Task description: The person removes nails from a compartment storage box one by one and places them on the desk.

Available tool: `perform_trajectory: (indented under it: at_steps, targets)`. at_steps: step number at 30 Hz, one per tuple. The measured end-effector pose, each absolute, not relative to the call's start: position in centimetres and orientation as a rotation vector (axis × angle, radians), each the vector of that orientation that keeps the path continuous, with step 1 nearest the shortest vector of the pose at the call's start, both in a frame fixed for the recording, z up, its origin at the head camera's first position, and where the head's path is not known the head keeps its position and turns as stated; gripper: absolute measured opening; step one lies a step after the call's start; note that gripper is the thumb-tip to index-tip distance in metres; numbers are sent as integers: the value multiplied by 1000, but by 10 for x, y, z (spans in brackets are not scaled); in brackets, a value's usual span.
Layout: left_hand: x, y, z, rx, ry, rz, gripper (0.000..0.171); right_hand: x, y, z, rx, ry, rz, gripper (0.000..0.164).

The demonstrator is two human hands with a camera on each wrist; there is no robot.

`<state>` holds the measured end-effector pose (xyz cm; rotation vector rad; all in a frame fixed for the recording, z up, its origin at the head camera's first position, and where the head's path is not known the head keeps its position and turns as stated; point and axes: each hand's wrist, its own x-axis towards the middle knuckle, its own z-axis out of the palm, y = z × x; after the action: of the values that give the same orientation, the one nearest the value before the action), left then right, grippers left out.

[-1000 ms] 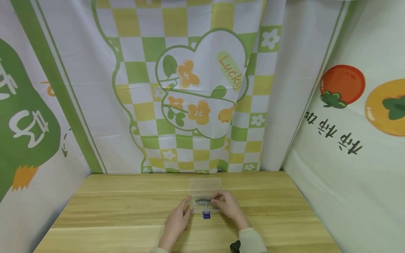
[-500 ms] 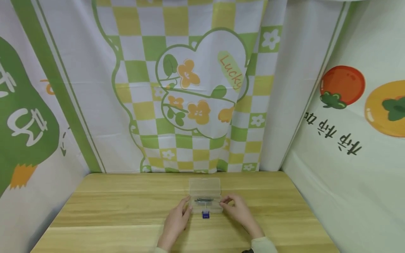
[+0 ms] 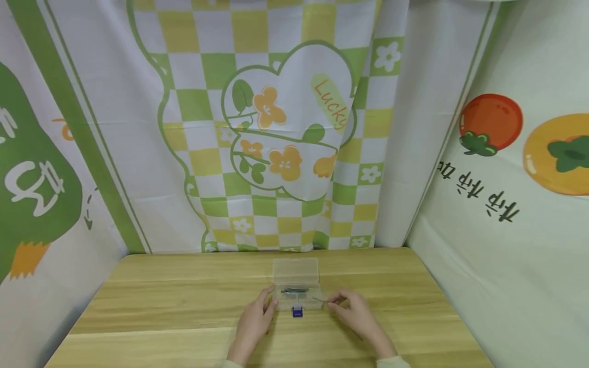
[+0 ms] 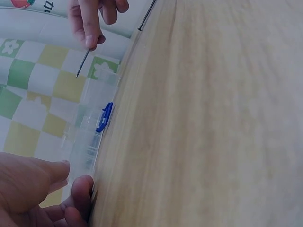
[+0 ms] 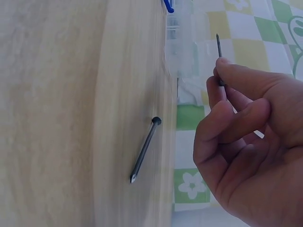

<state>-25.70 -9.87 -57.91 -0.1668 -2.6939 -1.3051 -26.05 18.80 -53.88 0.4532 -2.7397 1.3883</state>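
A clear plastic box (image 3: 313,306) stands on the table with its lid (image 3: 295,271) raised at the back and a blue latch (image 3: 297,312) at its front. Several dark nails (image 3: 294,291) lie together inside it. My left hand (image 3: 254,318) holds the box's left end, thumb toward the front and fingers toward the back. Between thumb and fingertips, my right hand (image 3: 358,313) pinches a nail (image 5: 218,45) near its head. Its pointed end reaches left over the box's right side. Another nail (image 5: 143,151) lies on the table near the right hand.
The wooden table (image 3: 184,291) ends at a hanging cloth (image 3: 294,225) with green and yellow checks. More printed cloth (image 3: 488,266) walls in the right side, and a similar cloth (image 3: 41,286) closes the left.
My right hand has drawn away from the nails in the box, rightward and toward me, with one nail pinched in its fingertips. The left hand stays at the box's left end.
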Motion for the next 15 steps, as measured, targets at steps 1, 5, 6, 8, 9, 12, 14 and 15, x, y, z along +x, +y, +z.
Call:
perform_trajectory:
  at_steps: [1, 5, 6, 8, 9, 12, 14, 15]
  targets:
    - [-257, -99, -580, -167, -2694, -1307, 45, -260, 189, -539, 461, -2739, 1379, 9]
    - [-257, -100, -581, -165, -2689, -1308, 45, -255, 194, -539, 497, -2743, 1372, 12]
    - [-257, -100, -581, -162, -2687, -1307, 45, -254, 196, -539, 511, -2745, 1378, 13]
    - [-257, -100, -582, -158, -2686, -1308, 45, -251, 200, -540, 530, -2754, 1393, 14]
    - [-257, -100, -582, -157, -2684, -1312, 45, -249, 203, -540, 529, -2762, 1393, 14]
    - [-256, -100, -580, -158, -2684, -1330, 46, -244, 211, -541, 500, -2790, 1386, 12]
    - [-257, -100, -579, -163, -2680, -1337, 46, -242, 216, -541, 473, -2804, 1385, 11]
    - [-257, -100, -579, -162, -2676, -1337, 46, -241, 218, -542, 459, -2808, 1391, 11]
